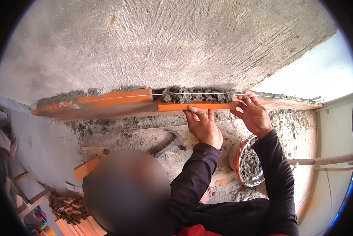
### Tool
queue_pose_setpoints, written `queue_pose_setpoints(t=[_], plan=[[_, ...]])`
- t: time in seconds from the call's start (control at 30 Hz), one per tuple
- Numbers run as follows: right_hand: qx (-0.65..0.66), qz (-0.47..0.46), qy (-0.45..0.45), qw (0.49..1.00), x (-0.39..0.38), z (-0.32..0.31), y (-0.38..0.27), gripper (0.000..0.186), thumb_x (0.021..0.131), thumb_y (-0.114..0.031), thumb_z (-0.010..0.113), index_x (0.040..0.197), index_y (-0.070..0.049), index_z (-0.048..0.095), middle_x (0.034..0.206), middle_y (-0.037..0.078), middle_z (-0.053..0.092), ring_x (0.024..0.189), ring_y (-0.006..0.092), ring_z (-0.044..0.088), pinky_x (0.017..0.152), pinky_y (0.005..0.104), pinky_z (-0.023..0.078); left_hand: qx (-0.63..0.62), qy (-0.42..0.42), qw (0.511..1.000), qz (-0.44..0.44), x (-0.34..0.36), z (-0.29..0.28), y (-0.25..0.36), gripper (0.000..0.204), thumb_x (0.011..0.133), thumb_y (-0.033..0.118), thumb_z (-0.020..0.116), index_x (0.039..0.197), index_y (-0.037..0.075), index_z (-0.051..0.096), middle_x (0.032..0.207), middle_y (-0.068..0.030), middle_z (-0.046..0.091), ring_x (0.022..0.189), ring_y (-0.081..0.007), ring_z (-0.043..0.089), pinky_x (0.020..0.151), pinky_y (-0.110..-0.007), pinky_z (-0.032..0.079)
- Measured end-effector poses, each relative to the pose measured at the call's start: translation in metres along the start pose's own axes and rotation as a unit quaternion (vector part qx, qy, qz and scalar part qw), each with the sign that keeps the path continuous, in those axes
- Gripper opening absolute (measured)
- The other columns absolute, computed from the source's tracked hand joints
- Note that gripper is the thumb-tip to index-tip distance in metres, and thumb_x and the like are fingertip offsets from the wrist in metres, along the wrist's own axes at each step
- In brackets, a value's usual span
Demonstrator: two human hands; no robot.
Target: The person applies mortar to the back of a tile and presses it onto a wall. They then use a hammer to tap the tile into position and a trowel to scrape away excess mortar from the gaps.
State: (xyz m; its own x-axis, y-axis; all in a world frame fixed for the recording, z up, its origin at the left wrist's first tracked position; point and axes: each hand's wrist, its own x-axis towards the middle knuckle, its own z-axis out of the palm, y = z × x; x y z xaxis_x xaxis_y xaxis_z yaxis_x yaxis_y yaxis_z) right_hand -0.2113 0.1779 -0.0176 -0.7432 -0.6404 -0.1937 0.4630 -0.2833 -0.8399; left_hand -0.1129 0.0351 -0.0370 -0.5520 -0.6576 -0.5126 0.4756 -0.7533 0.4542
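A long, narrow orange tile strip (196,106) lies level along the foot of the rough plastered wall. My left hand (205,128) holds its lower edge near the middle, thumb on the front and fingers beneath. At the strip's right end is my right hand (255,115), thumb and fingers closed around that end, close to a taut white string (121,96). Lumpy wet grey mortar (198,95) fills the gap between strip and wall, behind the string. To the left, another orange tile (113,98) is set against the wall.
A hammer (179,140) rests on the mortar-spattered floor below my left hand. Beside my right forearm stands a bucket (239,173) holding mortar. Several tile strips (80,226) and broken pieces (68,208) are stacked at the lower left. A blurred round shape (127,192) hides part of the floor.
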Motion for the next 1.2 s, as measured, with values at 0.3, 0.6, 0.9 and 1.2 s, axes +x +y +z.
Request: queue_pose_setpoints(t=[0.3,0.6,0.9,1.2], plan=[[0.0,-0.045,-0.006,0.999,0.004,0.0,0.001,0.013,0.105,-0.016,0.053,0.115,-0.013,0.062,0.123,0.005,0.062,0.119,0.0265,0.06,0.106,0.0514,0.046,0.021,-0.028,0.999,0.041,0.009,0.0,-0.004,0.073,0.105,0.035,0.052,0.162,0.011,0.013,0.163,-0.0089,0.023,0.144,-0.0232,0.033,0.111,-0.049,0.047],[-0.006,-0.059,-0.005,0.998,0.007,-0.014,0.01,0.013,0.104,-0.012,0.054,0.111,-0.013,0.065,0.125,0.007,0.063,0.119,0.0275,0.06,0.107,0.051,0.046,0.104,0.018,0.992,0.074,0.026,-0.011,-0.005,0.063,0.097,0.023,0.071,0.151,0.004,0.044,0.141,-0.0117,0.052,0.112,-0.0214,0.061,0.091,-0.038,0.057],[0.004,-0.056,0.013,0.998,0.007,-0.01,0.01,0.013,0.104,-0.01,0.054,0.108,-0.011,0.066,0.122,0.009,0.065,0.117,0.0272,0.062,0.108,0.0512,0.046,0.349,-0.003,0.876,0.332,0.033,-0.037,-0.016,0.102,0.083,0.026,0.085,0.161,0.007,0.021,0.162,-0.0226,0.027,0.139,-0.0295,0.039,0.098,-0.044,0.05],[0.002,-0.053,0.033,0.998,0.005,-0.015,0.013,0.015,0.103,-0.012,0.055,0.113,-0.007,0.065,0.118,0.009,0.065,0.111,0.0237,0.064,0.108,0.049,0.047,0.508,0.032,0.768,0.39,0.041,-0.032,-0.018,0.129,0.075,0.056,0.084,0.161,0.001,0.005,0.165,-0.0276,0.013,0.147,-0.0456,0.016,0.117,-0.056,0.016]])
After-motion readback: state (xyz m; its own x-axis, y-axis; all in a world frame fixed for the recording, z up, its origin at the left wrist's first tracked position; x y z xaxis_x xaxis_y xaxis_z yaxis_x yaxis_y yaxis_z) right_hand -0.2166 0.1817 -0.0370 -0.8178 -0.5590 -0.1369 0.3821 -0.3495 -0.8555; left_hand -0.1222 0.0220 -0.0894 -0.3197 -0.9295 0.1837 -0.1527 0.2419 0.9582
